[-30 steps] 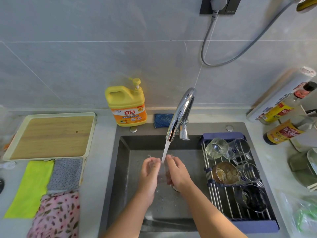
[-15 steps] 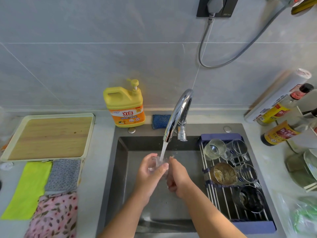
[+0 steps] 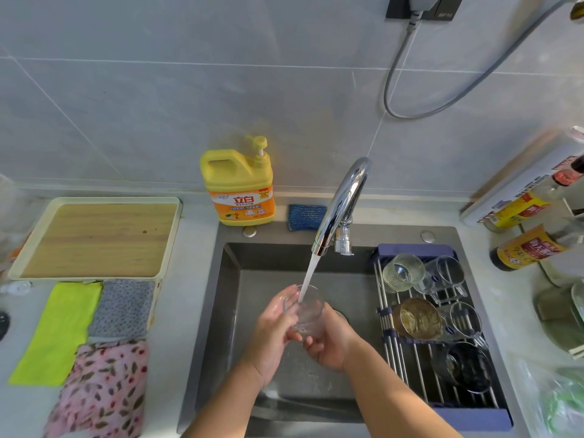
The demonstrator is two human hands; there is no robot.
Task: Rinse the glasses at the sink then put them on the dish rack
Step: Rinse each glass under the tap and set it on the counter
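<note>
Grey wall tiles rise behind the sink, with a cable looping down them. Over the middle of the basin, a clear glass is held upright under the stream from the chrome faucet, and the water falls straight into its mouth. The left hand curls round the glass's near-left side; the right hand cups it from the right and below, fingers wrapped under the base.

A dish rack spans the right part of the sink. It is crowded: a ribbed glass at the back, an amber glass in the middle and a dark glass nearest, with clear ones beside them. Bare bars show only along its left edge and in front of the dark glass.

Behind the sink's back rim stand a yellow soap bottle and a blue sponge. Left of the sink lie a wooden tray and, nearer, three cloths: green, grey and floral. Right of the sink, sauce bottles crowd the counter.
</note>
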